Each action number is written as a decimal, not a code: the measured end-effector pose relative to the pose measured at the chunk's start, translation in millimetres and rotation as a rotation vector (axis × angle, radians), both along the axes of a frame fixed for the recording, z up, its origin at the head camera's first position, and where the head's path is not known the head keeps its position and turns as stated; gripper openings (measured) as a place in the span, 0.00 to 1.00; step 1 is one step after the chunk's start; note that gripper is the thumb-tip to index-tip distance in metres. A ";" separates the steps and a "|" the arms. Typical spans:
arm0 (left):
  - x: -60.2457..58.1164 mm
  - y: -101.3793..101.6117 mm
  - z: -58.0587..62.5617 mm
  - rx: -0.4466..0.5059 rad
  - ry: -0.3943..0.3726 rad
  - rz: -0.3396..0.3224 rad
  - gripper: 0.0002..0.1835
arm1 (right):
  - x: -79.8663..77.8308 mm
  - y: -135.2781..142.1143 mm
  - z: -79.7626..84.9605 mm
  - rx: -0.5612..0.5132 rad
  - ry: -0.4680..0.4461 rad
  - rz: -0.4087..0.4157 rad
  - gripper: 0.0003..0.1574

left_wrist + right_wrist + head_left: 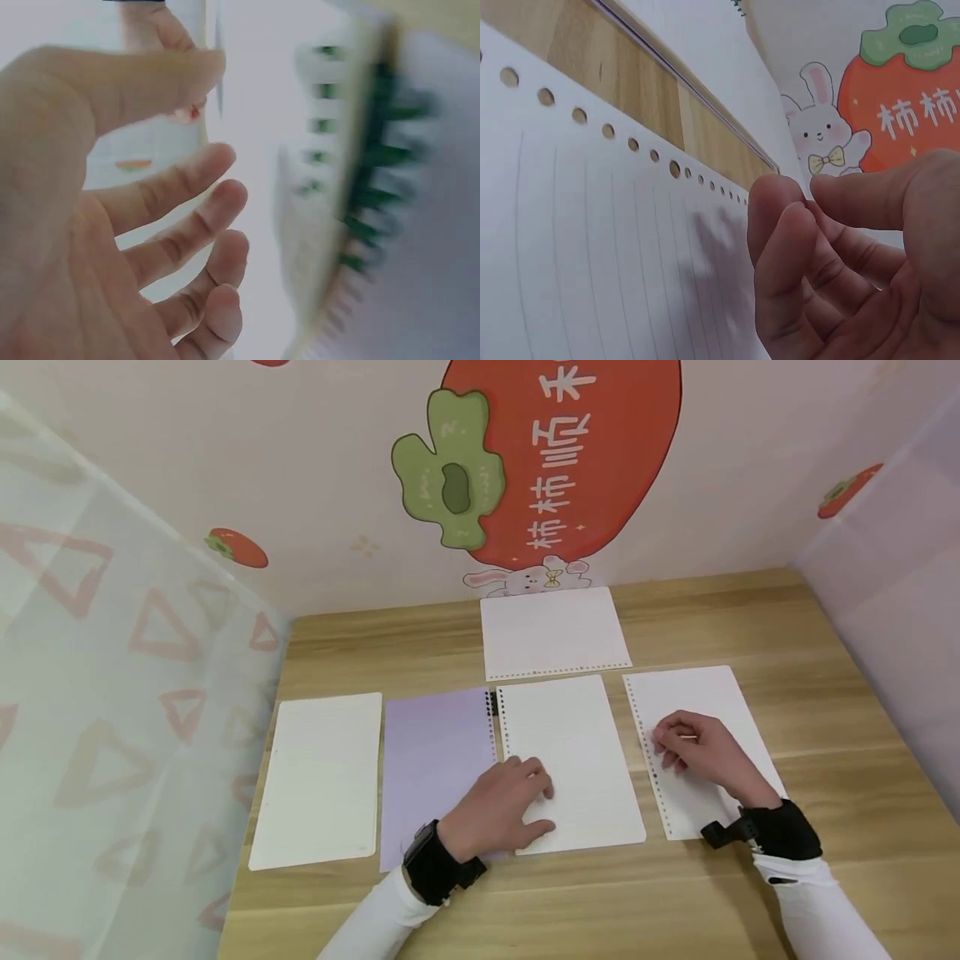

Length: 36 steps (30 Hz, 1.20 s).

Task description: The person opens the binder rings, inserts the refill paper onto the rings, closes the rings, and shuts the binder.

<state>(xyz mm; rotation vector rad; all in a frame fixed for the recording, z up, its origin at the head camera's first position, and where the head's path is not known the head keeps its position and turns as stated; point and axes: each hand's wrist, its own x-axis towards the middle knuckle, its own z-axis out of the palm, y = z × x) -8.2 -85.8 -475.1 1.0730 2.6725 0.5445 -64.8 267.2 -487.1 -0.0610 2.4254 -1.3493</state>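
A ring-bound notebook lies open, its purple cover on the left and white punched pages on the right. Dark binding teeth show along the spine, blurred in the left wrist view. My left hand is over the spine and the lower pages, fingers spread and loosely bent with nothing in them; contact with the paper is unclear. Over a loose lined sheet with holes along its left edge hovers my right hand. Its fingers curl loosely, thumb near them, holding nothing.
Another white sheet lies left of the purple cover. Behind the notebook, a punched sheet lies sideways against the wall. The wooden table is bounded by a printed back wall and side walls.
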 end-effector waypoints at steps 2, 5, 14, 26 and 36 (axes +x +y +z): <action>-7.3 15.2 2.9 -0.003 0.015 -0.017 0.20 | 2.8 7.8 2.0 0.018 0.010 -0.017 0.22; -14.4 42.6 4.7 -0.028 0.049 -0.052 0.20 | 5.7 19.9 3.2 0.061 0.064 -0.036 0.23; -11.7 126.4 -18.8 -0.182 0.170 -0.186 0.27 | 16.8 54.0 -2.8 0.379 0.266 -0.155 0.26; -6.0 152.7 -26.4 -0.275 0.365 -0.201 0.25 | 25.7 82.2 -6.7 0.514 0.116 -0.283 0.52; -5.3 155.1 -23.2 -0.270 0.334 -0.192 0.24 | 26.7 83.7 -1.3 0.532 -0.032 -0.297 0.53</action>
